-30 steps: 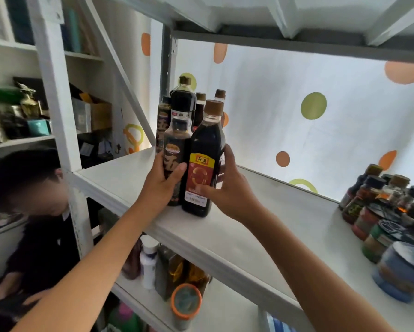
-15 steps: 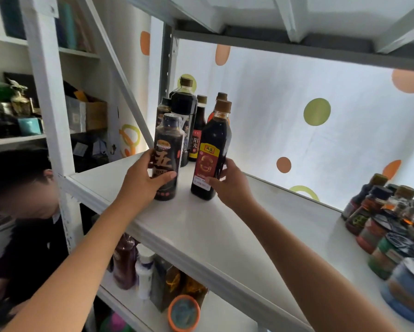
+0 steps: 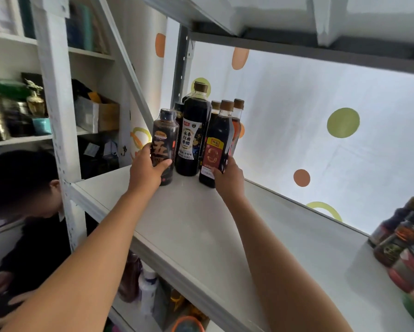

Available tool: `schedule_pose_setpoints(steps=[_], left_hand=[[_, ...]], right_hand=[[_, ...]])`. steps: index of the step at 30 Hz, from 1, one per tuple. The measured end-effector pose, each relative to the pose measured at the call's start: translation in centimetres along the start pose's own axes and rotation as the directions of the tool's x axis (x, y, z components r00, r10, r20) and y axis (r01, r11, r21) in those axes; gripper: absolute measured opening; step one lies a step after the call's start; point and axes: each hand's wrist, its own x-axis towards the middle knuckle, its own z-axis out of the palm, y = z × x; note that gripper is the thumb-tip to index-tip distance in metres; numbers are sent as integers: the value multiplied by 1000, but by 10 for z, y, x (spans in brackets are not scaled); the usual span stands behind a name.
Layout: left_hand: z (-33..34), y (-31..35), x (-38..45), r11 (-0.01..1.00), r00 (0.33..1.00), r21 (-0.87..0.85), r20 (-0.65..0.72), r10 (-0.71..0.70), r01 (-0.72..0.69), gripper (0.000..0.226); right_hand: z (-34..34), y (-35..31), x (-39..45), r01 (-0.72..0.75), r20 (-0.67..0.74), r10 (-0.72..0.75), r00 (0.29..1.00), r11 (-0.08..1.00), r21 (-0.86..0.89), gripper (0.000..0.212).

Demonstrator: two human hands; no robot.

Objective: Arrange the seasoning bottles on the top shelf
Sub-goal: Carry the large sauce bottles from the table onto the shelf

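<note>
At far left a person in a dark top (image 3: 21,212) bends beside the white metal upright (image 3: 57,104) of the rack. The top shelf (image 3: 201,224) is a smooth, pale, matte board.

The left hand (image 3: 146,171) grips a squat round bottle (image 3: 165,144) with a dark cap, thumb across its front and fingers curled behind; its black label carries a large gold character that is partly covered. The bottle stands on the shelf near the back left corner.

Just right of it stands a taller, broad-shouldered dark bottle (image 3: 192,137) with a brown cap and a white label reading 永春红曲香醋.

Next, the right hand (image 3: 227,178) wraps the lower part of a slim square-shouldered bottle (image 3: 216,149) of dark liquid, brown-capped, with a red label topped by a yellow patch. It too rests on the shelf.

Behind these, three more capped bottles (image 3: 237,121) show in part, making six visible in the cluster.

At the far right edge, a crowd of small jars and bottles (image 3: 402,250) with colourful labels sits well apart; its count cannot be told.
</note>
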Motion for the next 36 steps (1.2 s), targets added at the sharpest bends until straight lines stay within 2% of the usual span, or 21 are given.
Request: schedule_pose_setpoints(steps=[8, 13, 17, 26, 36], left_hand=[[14, -11, 21, 999, 999, -14, -26, -42, 41, 56], [23, -15, 25, 1000, 999, -6, -41, -28, 27, 56], [24, -21, 35, 999, 1000, 49, 3, 10, -10, 53], [38, -36, 53, 997, 998, 68, 52, 18, -21, 56], [42, -43, 57, 992, 990, 127, 137, -42, 24, 65]], right_hand=[[24, 8, 11, 0, -76, 2, 997, 1000, 24, 53], [34, 11, 15, 13, -91, -19, 996, 998, -63, 49], [39, 15, 18, 7, -84, -23, 996, 982, -190, 50], [39, 24, 18, 32, -100, -47, 994, 989, -145, 40], [40, 24, 21, -2, -103, -15, 995, 987, -164, 37]])
